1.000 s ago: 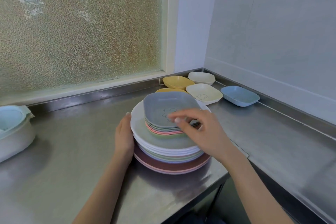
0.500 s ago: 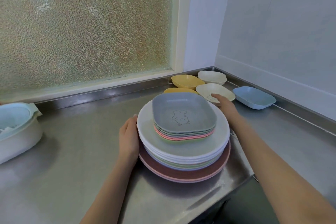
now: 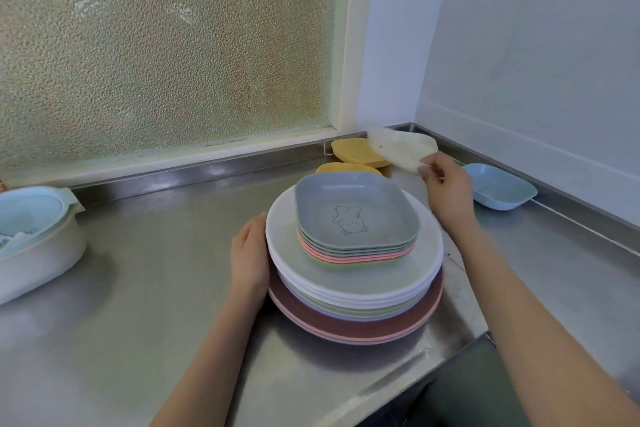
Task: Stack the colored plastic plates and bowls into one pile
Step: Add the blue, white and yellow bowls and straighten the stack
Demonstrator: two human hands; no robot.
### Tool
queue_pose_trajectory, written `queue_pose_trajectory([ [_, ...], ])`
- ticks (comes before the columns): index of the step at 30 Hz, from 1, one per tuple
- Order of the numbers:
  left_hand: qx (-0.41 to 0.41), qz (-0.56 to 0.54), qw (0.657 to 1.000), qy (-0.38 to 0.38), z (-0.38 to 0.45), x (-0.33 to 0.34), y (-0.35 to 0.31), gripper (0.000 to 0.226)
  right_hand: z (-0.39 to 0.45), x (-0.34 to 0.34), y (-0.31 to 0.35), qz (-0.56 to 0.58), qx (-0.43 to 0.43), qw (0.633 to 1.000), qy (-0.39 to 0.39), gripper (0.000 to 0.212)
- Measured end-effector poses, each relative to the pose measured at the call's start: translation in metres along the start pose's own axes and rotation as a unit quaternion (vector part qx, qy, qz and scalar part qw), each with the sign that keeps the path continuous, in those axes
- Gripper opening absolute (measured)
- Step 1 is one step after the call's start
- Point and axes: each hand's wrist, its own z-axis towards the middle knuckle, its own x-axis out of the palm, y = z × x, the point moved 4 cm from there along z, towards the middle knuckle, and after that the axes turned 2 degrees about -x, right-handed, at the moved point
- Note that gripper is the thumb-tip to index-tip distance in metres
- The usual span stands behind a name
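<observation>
One steel counter [image 3: 145, 288] fills the lower view, set under a frosted window [image 3: 166, 45] and running into a tiled corner. Near its front edge stands the pile [image 3: 353, 288]: wide round plates, dark red and pink at the bottom, then green, lilac and white, topped by smaller square dishes in green, pink and grey. The top grey dish [image 3: 356, 211] carries a line-drawn bear. At far left sits a white tub [image 3: 34, 253] with a pale blue inner basket. Behind the pile, two yellow bowls [image 3: 356, 152] rest by the back ledge, one largely hidden by the pile. A blue bowl [image 3: 498, 191] lies to the right, apart from the pile. The left hand [image 3: 249, 253] lies flat against the pile's left side, fingers straight and together, touching the plate rims. The right hand [image 3: 446, 184] is raised beyond the pile, thumb and fingertips pinching the rim of a cream bowl [image 3: 401, 149], which is tilted and lifted above the counter near the corner.
</observation>
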Motion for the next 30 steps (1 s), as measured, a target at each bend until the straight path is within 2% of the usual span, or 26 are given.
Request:
queue_pose_trajectory([
  [6,-0.001,-0.017,1.0,0.009,-0.002,-0.001,-0.001,0.013,-0.032,-0.024,0.068,0.105,-0.094,0.988,0.071,0.017],
  [10,-0.009,-0.016,1.0,0.016,-0.003,-0.002,-0.001,0.019,-0.064,-0.032,0.083,0.074,-0.142,0.98,0.121,0.017],
  [13,0.003,0.004,1.0,0.011,-0.005,-0.003,-0.004,0.024,-0.084,-0.037,0.083,0.016,-0.182,0.975,0.126,0.015],
  [19,-0.001,0.012,1.0,0.013,-0.006,-0.003,-0.002,0.026,-0.1,-0.045,0.086,0.019,-0.175,0.969,0.174,0.016],
  [24,-0.001,0.011,1.0,0.019,-0.004,-0.004,0.0,0.026,-0.11,-0.044,0.087,0.004,-0.134,0.967,0.216,0.017],
  [28,0.005,0.033,0.999,0.034,0.004,-0.007,0.003,0.027,-0.108,-0.046,0.089,0.065,-0.102,0.961,0.247,0.012],
  [30,0.035,0.074,0.996,0.036,0.022,-0.012,-0.001,0.03,-0.103,-0.051,0.088,0.122,-0.086,0.961,0.232,0.019],
])
